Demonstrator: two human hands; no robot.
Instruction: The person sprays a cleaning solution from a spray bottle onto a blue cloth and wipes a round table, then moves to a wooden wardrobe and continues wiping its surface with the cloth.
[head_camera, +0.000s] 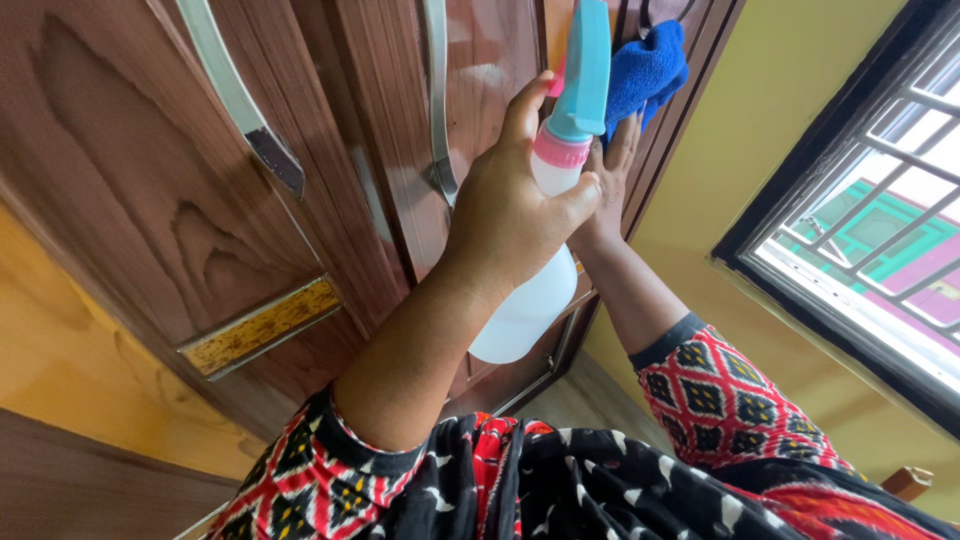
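My left hand (512, 205) is wrapped around the neck of a white spray bottle (527, 310) with a pink collar and a teal trigger head, held up close to a brown wooden wardrobe door (120, 170). My index finger lies up along the trigger head. Behind the bottle, my right hand (612, 165) presses a blue cloth (647, 65) flat against the door near its right edge. The bottle hides part of that hand.
Two curved metal handles (245, 115) (437, 110) run down the wardrobe doors, and a worn brass plate (262, 325) sits lower on the left door. A yellow wall (745, 150) and a barred window (880, 230) are to the right.
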